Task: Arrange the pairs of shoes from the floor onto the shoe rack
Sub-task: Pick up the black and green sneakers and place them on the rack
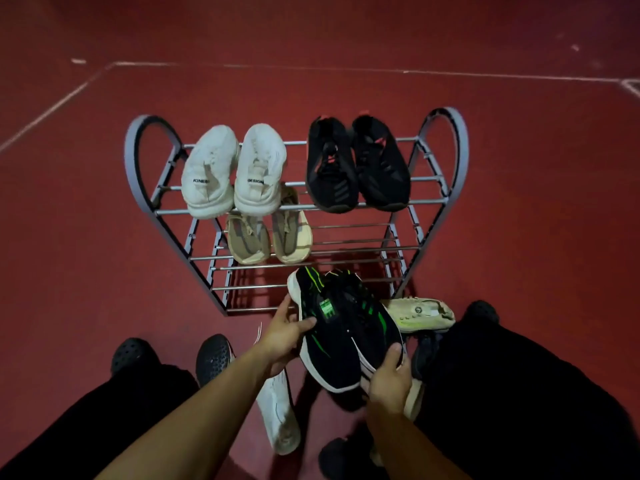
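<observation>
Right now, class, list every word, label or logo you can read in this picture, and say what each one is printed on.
"DESIGN" on the tongue of the right white shoe on the rack's top shelf.
"IGNE", partly cut off, on the tongue of the left white shoe.
A round logo on the cream shoe on the floor: too small to read.
A green label on the black and green shoes in the hands: blurred, unreadable.

A grey metal shoe rack (446, 161) is standing on the red floor, its top tier being occupied by a white pair (235, 169) on the left and a black pair (356, 164) on the right, toes pointing toward the camera. A tan pair (270, 237) is being carried by the tier below. A black pair with green stripes (346, 327) is being held together just in front of the rack's lowest bars, while a cream shoe (420, 313) and a white shoe (277, 414) are lying on the floor.
</observation>
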Demonstrator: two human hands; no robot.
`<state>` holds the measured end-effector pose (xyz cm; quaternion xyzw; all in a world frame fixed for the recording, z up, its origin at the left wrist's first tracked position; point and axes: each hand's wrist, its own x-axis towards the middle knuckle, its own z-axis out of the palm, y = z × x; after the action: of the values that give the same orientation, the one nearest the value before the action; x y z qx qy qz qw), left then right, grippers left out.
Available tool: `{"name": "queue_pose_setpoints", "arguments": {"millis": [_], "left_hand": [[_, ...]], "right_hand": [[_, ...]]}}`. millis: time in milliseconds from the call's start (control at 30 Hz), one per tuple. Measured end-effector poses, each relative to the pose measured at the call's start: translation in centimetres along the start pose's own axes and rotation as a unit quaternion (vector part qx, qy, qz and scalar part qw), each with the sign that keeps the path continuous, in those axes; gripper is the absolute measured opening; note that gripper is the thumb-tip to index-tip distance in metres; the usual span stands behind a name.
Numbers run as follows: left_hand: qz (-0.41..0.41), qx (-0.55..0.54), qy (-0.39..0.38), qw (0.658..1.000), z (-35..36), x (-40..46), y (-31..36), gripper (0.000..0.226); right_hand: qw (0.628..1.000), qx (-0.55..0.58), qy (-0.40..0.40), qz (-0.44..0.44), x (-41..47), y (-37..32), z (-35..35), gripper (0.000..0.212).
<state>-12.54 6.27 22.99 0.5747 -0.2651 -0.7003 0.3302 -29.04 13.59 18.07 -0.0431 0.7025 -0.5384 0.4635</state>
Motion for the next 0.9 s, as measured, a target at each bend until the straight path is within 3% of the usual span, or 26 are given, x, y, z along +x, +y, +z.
{"name": "queue_pose_setpoints", "arguments": {"millis": [100, 367, 633, 733, 900], "left_hand": [[-0.004, 0.036, 0.001, 0.999, 1.3, -1.5, 1.3, 0.058], [-0.024, -0.024, -0.066, 0.997, 2.9, -3.5, 1.4, 0.071], [0.064, -0.068, -0.098, 0.991, 5.0, -3.6, 3.2, 0.072], [0.093, -0.077, -0.06, 0.991, 5.9, -2.5, 4.5, 0.064], [0.148, -0.127, 0.083, 0.977, 7.8, 1.5, 4.7, 0.053]], "right_hand": [[0.999, 0.051, -0.015, -0.011, -2.8, -4.0, 0.3, 0.044], [0.996, 0.081, -0.003, -0.039, -1.9, -7.0, -1.6, 0.035], [0.979, 0.197, -0.017, -0.046, -2.1, -10.4, -1.2, 0.039], [0.968, 0.242, -0.055, -0.028, -1.4, -11.8, 0.1, 0.036], [0.958, 0.263, -0.113, 0.005, 1.2, -13.6, 3.1, 0.033]]}}
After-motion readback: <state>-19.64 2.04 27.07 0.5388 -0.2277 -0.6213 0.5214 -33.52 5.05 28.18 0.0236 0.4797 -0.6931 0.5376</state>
